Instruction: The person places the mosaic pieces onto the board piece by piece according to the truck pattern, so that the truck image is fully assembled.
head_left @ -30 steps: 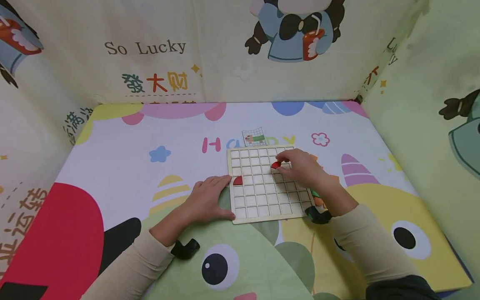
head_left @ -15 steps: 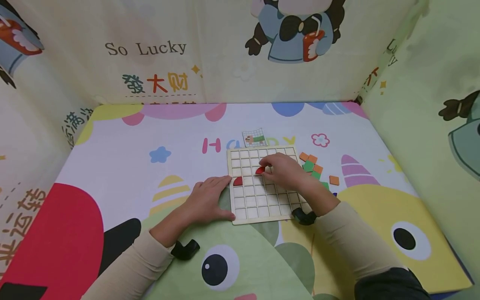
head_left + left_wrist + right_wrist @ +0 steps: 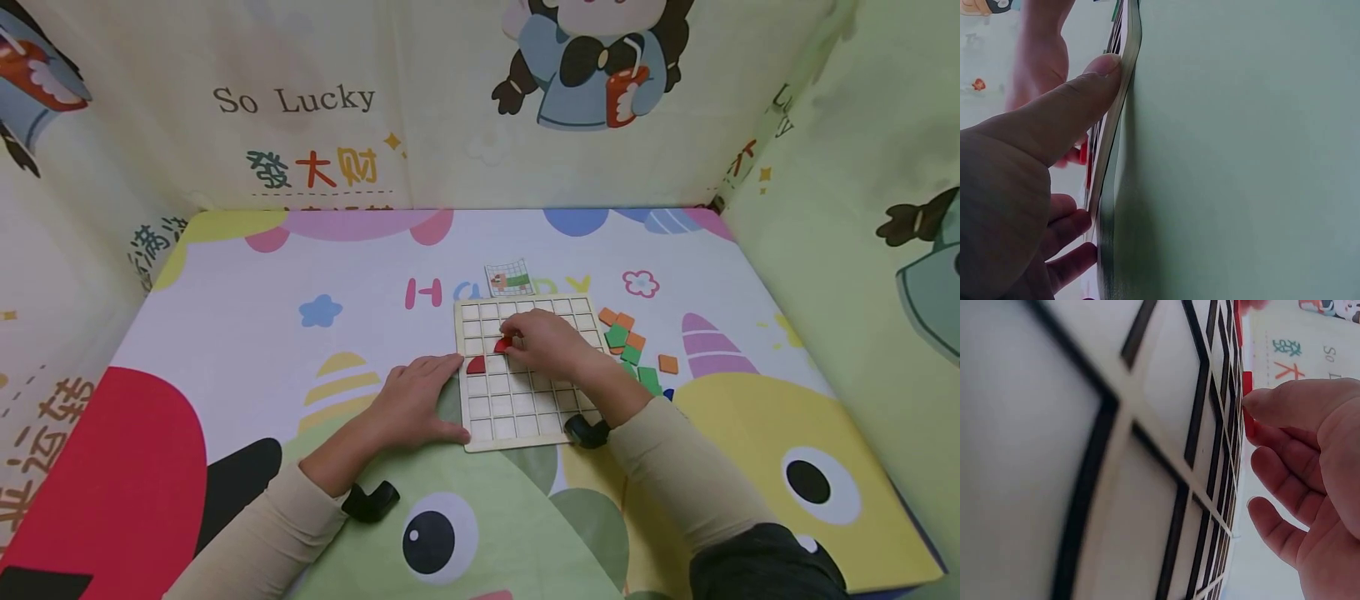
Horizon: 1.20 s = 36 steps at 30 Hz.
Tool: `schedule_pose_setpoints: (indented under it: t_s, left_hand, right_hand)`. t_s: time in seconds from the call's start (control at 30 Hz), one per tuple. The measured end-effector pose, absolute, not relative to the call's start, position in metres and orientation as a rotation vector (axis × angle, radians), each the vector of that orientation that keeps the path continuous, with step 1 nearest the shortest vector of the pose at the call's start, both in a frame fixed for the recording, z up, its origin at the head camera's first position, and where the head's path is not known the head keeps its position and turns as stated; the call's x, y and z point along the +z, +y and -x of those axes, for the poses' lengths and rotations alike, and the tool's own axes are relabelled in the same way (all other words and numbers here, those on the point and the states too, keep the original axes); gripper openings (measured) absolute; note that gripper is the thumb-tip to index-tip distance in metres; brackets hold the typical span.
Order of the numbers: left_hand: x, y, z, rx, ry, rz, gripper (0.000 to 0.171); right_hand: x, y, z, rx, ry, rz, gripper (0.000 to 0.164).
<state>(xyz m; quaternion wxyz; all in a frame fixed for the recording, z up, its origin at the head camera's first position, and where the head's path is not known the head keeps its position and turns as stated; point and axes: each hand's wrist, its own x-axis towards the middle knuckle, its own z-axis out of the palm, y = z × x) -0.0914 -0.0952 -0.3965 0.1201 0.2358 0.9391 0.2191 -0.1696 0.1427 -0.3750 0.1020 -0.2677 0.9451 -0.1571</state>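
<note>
A wooden grid board (image 3: 513, 427) lies on the patterned mat. My right hand (image 3: 555, 348) is over its upper-left cells, pinching a small red piece (image 3: 502, 344) between thumb and fingers. The right wrist view shows that red piece (image 3: 1248, 419) upright at the board's surface; whether it sits in a cell, I cannot tell. Just left and below, another red piece with a rounded corner (image 3: 476, 365) lies in a left-column cell. My left hand (image 3: 416, 402) rests along the board's left edge, fingers extended; in the left wrist view its thumb (image 3: 1066, 112) touches the rim.
Loose orange (image 3: 667, 364) and green (image 3: 617, 336) squares lie right of the board, with a blue piece (image 3: 668, 394) partly hidden by my right forearm. Behind the board is a small card (image 3: 510, 277) with a gridded picture. Printed cloth walls (image 3: 442, 150) enclose the mat.
My right hand has moved left across the board with the red piece, toward the other red one. More loose squares show on the right. My left hand has stayed put.
</note>
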Motion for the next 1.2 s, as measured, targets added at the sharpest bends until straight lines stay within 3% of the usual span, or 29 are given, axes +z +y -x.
schedule_pose_setpoints:
  t_s: [1.2]
  left_hand:
    - [-0.397, -0.096, 0.091, 0.639, 2.739, -0.678, 0.106]
  right_hand:
    - [-0.372, 0.124, 0.173, -0.404, 2.732, 0.787, 0.029]
